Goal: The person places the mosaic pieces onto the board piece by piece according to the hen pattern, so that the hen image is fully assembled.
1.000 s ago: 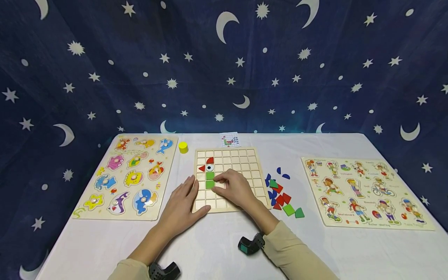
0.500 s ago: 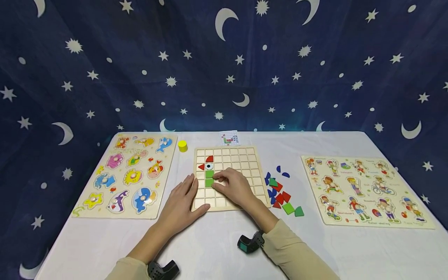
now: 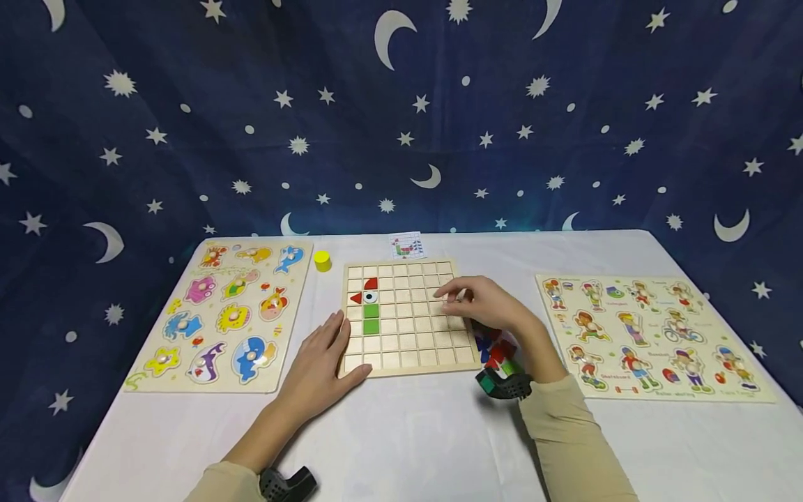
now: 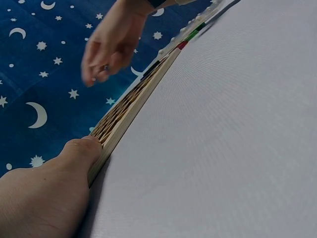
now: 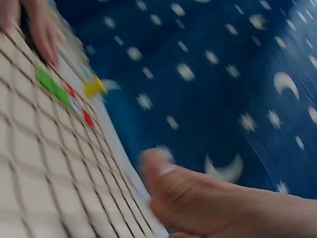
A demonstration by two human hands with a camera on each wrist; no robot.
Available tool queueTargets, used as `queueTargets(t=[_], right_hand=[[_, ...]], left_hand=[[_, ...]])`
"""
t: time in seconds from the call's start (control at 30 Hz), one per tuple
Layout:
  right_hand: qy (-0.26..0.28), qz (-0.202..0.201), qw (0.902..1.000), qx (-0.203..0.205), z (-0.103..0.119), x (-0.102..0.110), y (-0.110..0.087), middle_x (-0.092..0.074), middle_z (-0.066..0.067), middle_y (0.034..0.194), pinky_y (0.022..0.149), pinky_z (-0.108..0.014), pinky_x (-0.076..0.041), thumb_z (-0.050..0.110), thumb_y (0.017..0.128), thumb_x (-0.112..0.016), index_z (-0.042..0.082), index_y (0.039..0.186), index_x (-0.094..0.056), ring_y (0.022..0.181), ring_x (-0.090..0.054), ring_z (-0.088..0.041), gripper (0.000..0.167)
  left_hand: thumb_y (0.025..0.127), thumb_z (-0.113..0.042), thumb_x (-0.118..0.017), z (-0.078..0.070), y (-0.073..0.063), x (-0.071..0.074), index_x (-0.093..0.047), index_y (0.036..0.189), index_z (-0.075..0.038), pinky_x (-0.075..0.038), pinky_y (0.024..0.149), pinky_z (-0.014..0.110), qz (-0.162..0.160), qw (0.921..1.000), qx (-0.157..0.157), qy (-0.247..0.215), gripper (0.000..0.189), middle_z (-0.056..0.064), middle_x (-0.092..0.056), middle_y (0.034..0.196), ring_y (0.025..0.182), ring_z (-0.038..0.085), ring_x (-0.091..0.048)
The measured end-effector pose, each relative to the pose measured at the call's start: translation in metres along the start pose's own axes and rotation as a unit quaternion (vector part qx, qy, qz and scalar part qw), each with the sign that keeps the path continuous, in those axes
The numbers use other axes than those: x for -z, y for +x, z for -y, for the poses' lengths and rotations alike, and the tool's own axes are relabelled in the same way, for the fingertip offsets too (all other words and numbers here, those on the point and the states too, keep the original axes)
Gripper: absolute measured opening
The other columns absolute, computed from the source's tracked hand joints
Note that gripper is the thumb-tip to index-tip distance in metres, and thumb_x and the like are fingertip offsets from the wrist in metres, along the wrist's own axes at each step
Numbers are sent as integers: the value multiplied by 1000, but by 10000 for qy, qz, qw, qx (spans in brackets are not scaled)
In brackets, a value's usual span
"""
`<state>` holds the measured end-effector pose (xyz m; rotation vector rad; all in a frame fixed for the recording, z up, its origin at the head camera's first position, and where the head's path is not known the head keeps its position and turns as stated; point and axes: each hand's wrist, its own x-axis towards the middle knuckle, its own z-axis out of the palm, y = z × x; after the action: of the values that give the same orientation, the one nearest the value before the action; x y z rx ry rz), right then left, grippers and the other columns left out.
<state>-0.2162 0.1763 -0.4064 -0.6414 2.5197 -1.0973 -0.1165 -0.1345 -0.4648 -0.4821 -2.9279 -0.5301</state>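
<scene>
My left hand (image 3: 316,373) rests at the near left corner of a wooden grid board (image 3: 408,359), fingers extended along its left edge and thumb on the front edge. On the board's left side stand two green square tiles (image 3: 371,318), one above the other. Above them are an eye tile (image 3: 370,297), a red triangle (image 3: 356,298) and a red quarter circle (image 3: 371,283). My right hand (image 3: 486,303) hovers over the board's right side, fingers loosely bent, with nothing visible in its grasp. The left wrist view shows this right hand (image 4: 111,47) raised above the board.
Loose red, blue and green pieces (image 3: 495,348) lie right of the board, partly hidden by my right forearm. Behind it lies a pattern card (image 3: 407,245); a yellow cylinder (image 3: 323,261) stands back left. Picture puzzles flank it: sea animals (image 3: 251,355) left, children (image 3: 574,300) right.
My right hand has left the lower green tile, lifting and moving right toward the loose pieces. The left hand stays at the board's edge. The head view has shifted slightly.
</scene>
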Motion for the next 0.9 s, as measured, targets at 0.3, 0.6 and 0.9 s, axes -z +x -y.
queueTargets(t=[0.3, 0.6, 0.9], right_hand=[[143, 794, 9962, -324, -46, 36, -28, -59, -5, 86, 64, -25, -41, 13, 85, -71, 8, 110, -69, 76, -48, -19, 26], [51, 1072, 9928, -527, -53, 39, -30, -54, -6, 85, 64, -23, -39, 9, 80, -74, 8, 111, -67, 76, -46, -17, 32], [-4, 1037, 9937, -418, -52, 36, -28, -52, -8, 84, 63, -24, -38, 9, 80, -75, 5, 106, -65, 71, -43, -17, 28]], left_hand=[[83, -60, -60, 2, 0, -1, -38, 144, -2, -28, 114, 47, -71, 9999, -72, 9, 87, 15, -30, 154, 141, 31, -31], [82, -59, -61, 1, -1, 1, -39, 144, -2, -28, 115, 47, -56, 10000, -38, -4, 87, 15, -30, 154, 141, 31, -31], [82, -59, -62, 1, 0, 1, -40, 144, -2, -30, 114, 47, -110, 9999, -75, -22, 86, 14, -31, 154, 141, 31, -31]])
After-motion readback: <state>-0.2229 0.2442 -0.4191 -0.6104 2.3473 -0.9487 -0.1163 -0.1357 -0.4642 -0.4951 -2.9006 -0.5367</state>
